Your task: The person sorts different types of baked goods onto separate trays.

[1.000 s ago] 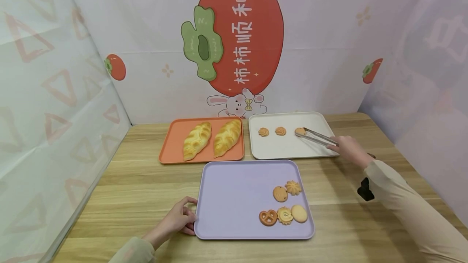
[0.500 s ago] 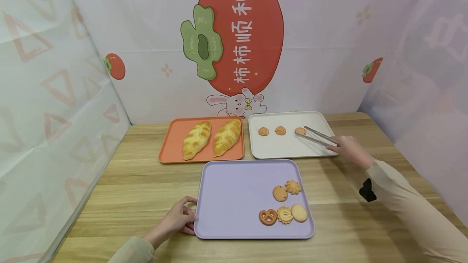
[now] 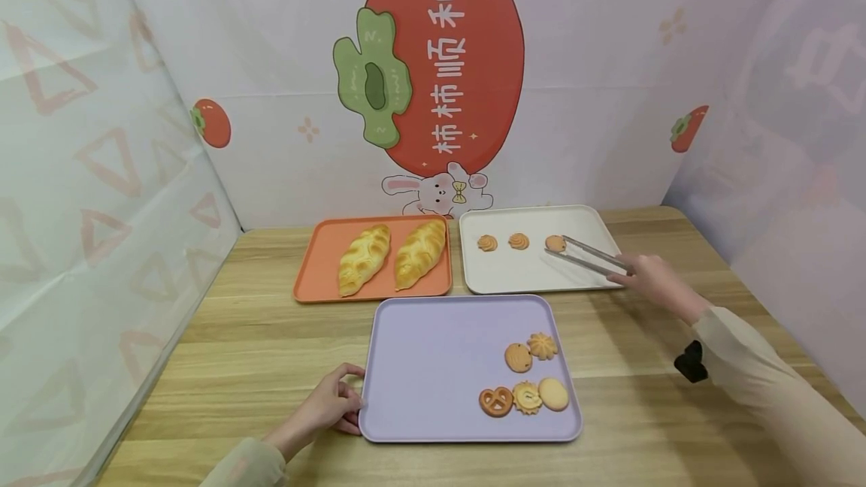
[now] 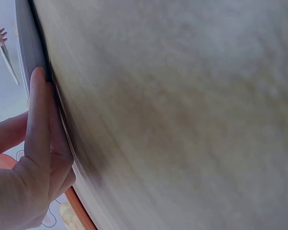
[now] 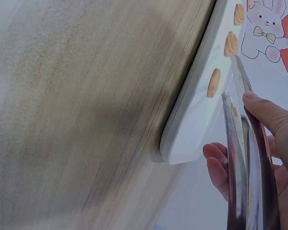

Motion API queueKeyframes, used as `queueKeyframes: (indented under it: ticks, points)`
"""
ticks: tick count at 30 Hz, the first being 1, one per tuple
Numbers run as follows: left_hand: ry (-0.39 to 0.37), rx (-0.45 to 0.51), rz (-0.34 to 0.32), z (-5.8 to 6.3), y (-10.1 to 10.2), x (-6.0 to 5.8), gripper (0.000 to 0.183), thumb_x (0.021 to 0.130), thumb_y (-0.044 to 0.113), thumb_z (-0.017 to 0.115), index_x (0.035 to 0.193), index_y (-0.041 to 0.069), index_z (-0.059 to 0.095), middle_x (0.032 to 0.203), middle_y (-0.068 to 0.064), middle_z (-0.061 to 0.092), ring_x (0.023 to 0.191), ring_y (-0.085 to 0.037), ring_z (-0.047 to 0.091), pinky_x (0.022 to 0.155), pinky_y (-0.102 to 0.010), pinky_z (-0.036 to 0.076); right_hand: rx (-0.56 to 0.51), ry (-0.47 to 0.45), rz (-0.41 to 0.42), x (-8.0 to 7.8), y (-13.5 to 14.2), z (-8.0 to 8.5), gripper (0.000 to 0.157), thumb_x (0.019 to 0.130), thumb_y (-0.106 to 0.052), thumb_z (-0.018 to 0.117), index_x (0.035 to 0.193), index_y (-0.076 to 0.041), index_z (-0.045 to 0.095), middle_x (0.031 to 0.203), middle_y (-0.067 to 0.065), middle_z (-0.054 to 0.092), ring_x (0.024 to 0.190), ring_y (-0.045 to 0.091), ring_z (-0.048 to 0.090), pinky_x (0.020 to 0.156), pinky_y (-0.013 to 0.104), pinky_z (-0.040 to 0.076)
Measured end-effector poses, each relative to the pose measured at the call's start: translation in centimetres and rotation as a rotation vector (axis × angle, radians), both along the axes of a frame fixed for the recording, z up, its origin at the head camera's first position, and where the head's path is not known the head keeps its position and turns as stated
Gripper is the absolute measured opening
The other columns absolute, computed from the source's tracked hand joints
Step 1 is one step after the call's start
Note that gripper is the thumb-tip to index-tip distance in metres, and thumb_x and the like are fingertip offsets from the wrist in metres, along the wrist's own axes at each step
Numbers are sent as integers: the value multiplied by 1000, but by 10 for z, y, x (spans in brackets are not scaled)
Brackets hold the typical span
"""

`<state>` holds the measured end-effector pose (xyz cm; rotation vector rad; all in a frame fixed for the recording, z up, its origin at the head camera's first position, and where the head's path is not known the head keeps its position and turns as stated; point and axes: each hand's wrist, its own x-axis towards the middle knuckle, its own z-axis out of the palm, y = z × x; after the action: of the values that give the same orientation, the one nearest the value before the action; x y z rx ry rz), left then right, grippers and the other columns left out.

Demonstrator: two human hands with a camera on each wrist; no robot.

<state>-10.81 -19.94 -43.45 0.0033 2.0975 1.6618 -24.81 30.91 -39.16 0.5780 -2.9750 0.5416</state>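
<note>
A pair of metal tongs [image 3: 590, 255] is held by my right hand [image 3: 655, 280], thumb pressed on one arm in the right wrist view. The arms stand apart, with the tips on either side of a round cookie [image 3: 555, 243]; I cannot tell whether they touch it. This cookie lies on the white tray [image 3: 504, 273], where two swirl cookies [image 3: 519, 241] sit to its left. My left hand [image 3: 330, 403] rests at the left rim of a lavender tray [image 3: 433, 367], its fingertips touching the edge. On that tray's right side is a pretzel cookie [image 3: 496, 402] among several others.
An orange tray [image 3: 318, 265] with two long braided breads [image 3: 364, 260] stands at the back left, beside the white tray. All trays are on a wooden table [image 3: 271, 344]. Printed cloth walls [image 3: 575, 134] rise at the back and both sides.
My right hand and sleeve have shifted slightly to the right, while the tong tips stay around the round cookie. The cookies, trays and left hand have hardly changed place.
</note>
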Motion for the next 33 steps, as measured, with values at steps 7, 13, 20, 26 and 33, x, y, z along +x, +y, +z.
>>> queueKeyframes:
  ticks: [7,13,20,26,33]
  points:
    - [2,-4,-1,0,0,0,45,77,-10,48,117,-10,29,69,-7,51,51,-16,56,49,-36,55,-28,8,19,9,-1,4,16,81,-15,62,86,-1,58,66,3,57,55,11,45,46,23,37]
    - [3,-2,-4,0,0,0,45,77,-10,48,118,-11,29,69,-7,51,51,-16,57,49,-36,55,-25,62,50,17,-5,6,22,78,-14,64,91,3,59,66,5,59,54,10,46,44,24,37]
    - [3,3,-3,-1,-1,0,45,77,-10,48,118,-10,29,69,-7,52,51,-16,57,49,-36,55,-29,57,67,29,-11,10,32,77,-10,65,102,9,58,71,8,61,57,11,51,43,22,39]
    - [5,-6,-2,-1,-1,-1,44,78,-10,49,118,-10,29,69,-8,52,51,-17,57,49,-37,55,-28,65,87,40,-15,11,38,78,-14,65,108,9,56,81,13,64,64,15,59,47,23,46]
    - [-3,-11,2,-2,-1,-1,45,78,-10,49,118,-10,29,69,-7,52,51,-17,56,49,-36,55,-2,72,98,52,-26,13,44,77,-18,65,111,8,55,76,3,62,63,9,55,52,23,48]
